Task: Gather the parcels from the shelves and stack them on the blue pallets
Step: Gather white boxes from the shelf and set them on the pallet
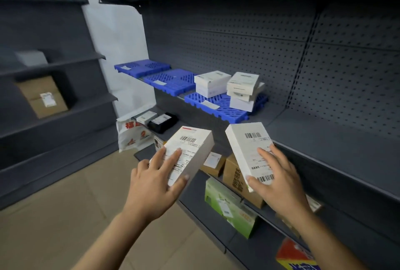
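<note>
Both hands loaded: left hand [154, 179] grips a white labelled parcel [190, 150], fingers across its label face, thumb at the near end; right hand [279, 179] grips a second white parcel [249, 150] the same way, label up. Step looks like carry-to-pallet. Ahead of and above both grips, the nearest blue pallet [218, 107] already holds two white stacks [227, 87]; two more blue pallets [160, 74] sit further left of the grips. Below the grips, more boxes [233, 174] wait on lower shelves. Next move likely needs a lift up and forward, then square placement on a stack
</note>
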The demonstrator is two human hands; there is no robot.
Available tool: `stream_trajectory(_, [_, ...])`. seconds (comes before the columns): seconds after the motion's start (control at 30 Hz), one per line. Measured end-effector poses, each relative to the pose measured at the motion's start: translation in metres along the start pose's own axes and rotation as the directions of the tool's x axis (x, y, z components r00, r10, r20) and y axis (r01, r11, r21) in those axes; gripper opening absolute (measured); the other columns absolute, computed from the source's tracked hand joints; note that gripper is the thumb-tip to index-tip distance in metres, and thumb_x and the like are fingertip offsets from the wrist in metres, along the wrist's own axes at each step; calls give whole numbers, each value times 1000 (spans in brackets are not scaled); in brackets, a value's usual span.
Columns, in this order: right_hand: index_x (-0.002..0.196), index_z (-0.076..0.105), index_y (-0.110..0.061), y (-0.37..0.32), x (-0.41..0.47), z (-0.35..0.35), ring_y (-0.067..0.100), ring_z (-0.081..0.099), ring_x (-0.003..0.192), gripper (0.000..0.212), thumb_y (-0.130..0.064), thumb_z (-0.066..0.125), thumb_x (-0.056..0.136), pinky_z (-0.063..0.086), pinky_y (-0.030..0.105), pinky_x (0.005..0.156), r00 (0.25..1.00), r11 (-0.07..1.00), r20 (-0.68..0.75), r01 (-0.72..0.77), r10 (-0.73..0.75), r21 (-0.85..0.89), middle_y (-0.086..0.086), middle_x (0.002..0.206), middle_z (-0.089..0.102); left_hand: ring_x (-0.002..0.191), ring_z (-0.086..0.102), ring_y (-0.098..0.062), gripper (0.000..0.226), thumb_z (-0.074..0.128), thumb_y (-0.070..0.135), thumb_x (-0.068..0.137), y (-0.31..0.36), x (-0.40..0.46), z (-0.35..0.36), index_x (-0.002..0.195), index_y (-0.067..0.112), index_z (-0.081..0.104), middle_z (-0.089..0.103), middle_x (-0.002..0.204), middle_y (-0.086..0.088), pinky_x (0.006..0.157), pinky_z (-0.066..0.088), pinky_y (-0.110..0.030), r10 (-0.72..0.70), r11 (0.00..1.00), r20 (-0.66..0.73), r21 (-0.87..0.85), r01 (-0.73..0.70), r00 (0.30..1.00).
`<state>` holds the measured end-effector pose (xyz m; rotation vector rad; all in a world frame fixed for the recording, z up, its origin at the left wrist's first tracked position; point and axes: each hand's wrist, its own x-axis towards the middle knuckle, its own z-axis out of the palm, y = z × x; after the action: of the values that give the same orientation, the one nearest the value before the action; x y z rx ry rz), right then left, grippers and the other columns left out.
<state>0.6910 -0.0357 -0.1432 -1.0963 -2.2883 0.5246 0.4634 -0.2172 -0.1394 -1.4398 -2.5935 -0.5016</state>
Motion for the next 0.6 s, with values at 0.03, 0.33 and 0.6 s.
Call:
stream_trajectory(0.03, [139,40,-35,-7,4,5,17,27,131,83,-63,53,62,34,36,103,1000,1000,5,11,-11,-6,-12,153,21,121,40,-30,73,10,77,78,-7,5,-3,146,51,17,23,157,4,98,30,-42,-1,1000,-6,-8,1,1000])
stream_trajectory(0.33, [138,39,-36,-45,85,36,14,29,130,78,-56,63,67,37,36,101,996,997,-26,83,-83,-7,-15,151,21,121,45,-32,70,20,75,81,-47,81,3,145,48,29,34,153,0,95,35,-45,24,998,-66,-57,-27,998])
stream_trajectory(0.6, [140,39,-35,-41,191,42,14,26,134,75,-45,72,73,37,40,102,987,998,-153,51,-57,-42,-15,153,20,127,37,-27,74,10,78,79,-57,204,14,147,50,13,21,158,4,102,31,-43,99,995,-89,-14,-101,991])
